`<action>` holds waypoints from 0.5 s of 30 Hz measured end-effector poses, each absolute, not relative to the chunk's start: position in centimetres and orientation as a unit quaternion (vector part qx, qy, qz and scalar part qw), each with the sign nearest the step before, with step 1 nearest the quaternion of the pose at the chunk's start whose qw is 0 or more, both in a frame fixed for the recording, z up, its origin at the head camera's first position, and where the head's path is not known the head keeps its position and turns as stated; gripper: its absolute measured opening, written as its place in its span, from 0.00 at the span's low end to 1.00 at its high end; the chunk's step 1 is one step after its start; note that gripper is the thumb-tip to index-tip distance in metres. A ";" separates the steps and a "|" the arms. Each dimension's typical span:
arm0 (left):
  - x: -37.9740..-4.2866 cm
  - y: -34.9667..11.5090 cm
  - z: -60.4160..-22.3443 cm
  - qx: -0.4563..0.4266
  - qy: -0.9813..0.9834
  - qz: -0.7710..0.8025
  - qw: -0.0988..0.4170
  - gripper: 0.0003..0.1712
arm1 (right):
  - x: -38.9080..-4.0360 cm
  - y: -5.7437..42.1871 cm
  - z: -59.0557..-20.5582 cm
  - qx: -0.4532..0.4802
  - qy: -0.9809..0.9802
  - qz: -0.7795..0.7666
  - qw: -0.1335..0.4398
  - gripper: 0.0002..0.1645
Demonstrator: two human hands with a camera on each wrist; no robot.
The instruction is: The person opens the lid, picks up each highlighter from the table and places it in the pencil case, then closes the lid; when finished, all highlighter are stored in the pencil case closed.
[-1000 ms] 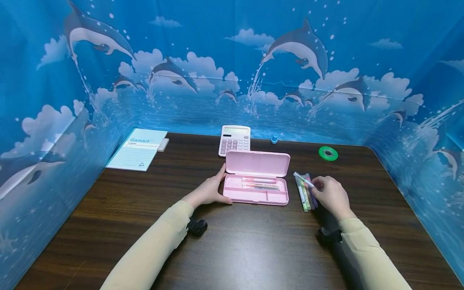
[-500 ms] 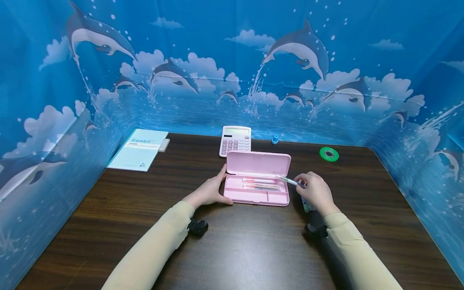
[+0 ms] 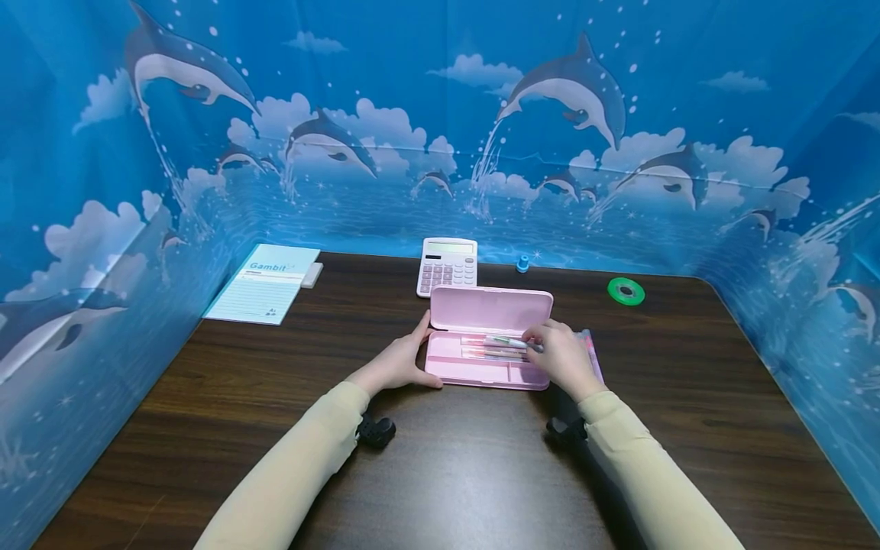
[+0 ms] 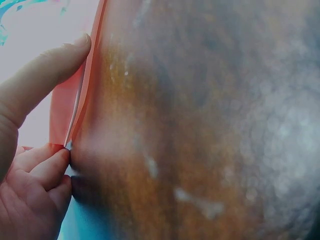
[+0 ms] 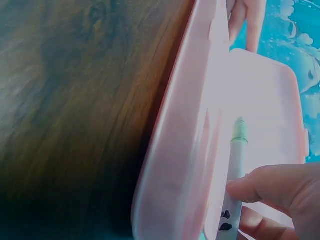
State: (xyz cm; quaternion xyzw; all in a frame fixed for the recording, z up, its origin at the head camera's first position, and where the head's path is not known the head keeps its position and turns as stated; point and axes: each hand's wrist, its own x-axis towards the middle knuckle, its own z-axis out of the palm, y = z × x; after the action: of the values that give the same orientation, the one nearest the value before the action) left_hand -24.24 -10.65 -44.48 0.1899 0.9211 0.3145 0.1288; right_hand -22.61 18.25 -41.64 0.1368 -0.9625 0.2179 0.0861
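An opened pink pencil case [image 3: 491, 374] stands in the middle of the table with its lid raised. Several pens [image 3: 493, 354] lie in its rear compartment. My left hand [image 3: 395, 361] holds the case's left end, thumb at the front corner and fingers at the back; the left wrist view shows the thumb [image 4: 60, 62] on the pink edge. Over the rear compartment, my right hand [image 3: 562, 355] pinches a white marker [image 5: 236, 172] with a pale green end between thumb and fingers. More markers [image 3: 591, 355] lie right of the case, mostly hidden behind that hand.
Behind the case lies a white calculator [image 3: 448, 263]. A notebook [image 3: 264, 283] with a white object [image 3: 312, 275] beside it is at the back left. A small blue item [image 3: 522, 263] and a green ring-shaped roll [image 3: 626, 291] are near the rear edge.
My right hand has lifted the marker from the group at the right and carried it left, over the pencil case. The left hand has stayed at the case's left end.
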 end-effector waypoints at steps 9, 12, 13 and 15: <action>-24.4 -10.6 -44.6 0.192 0.919 0.319 0.129 0.75 | -23.3 16.0 -42.2 0.138 -0.967 0.207 0.052 0.07; -24.3 -10.7 -44.6 0.195 0.918 0.320 0.128 0.75 | -23.3 15.3 -42.2 0.143 -0.966 0.208 0.051 0.08; -24.3 -10.7 -44.6 0.195 0.918 0.320 0.128 0.75 | -23.3 15.2 -42.2 0.145 -0.966 0.208 0.054 0.07; -24.3 -10.7 -44.6 0.195 0.918 0.320 0.127 0.75 | -23.3 15.0 -42.1 0.152 -0.965 0.206 0.063 0.07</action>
State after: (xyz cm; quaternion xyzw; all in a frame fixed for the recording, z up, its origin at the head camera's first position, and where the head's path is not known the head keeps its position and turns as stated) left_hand -24.28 -10.73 -44.57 0.1952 0.9184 0.3201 0.1266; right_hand -23.34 15.01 -42.14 0.1520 -0.9646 0.2062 0.0632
